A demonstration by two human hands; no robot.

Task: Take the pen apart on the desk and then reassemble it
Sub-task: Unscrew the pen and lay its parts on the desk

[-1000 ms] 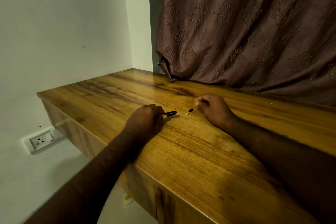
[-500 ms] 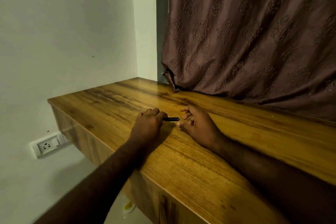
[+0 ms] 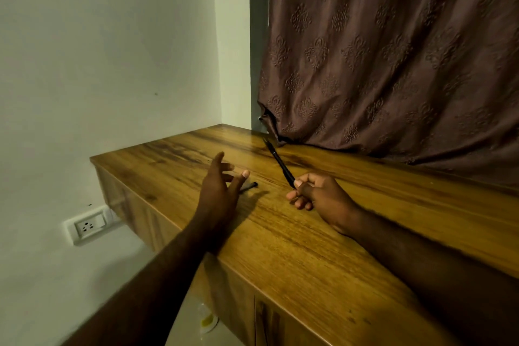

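one slack left hand [image 3: 217, 191] over pen piece [image 3: 250, 186], right hand [image 3: 320, 196] tight around pen barrel [image 3: 279, 161]

Pretty dim, warmish light; the left hand [image 3: 217, 191] throws a soft shadow to its right on the glossy brown wooden desk [image 3: 309, 250], edges look bent.

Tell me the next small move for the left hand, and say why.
Probably lower the left hand and pinch the small black piece lying on the desk by its fingertips. That hand is open and holds nothing, while the right hand grips the long pen body, tilted up off the desk, so the loose piece looks like the part to fetch.
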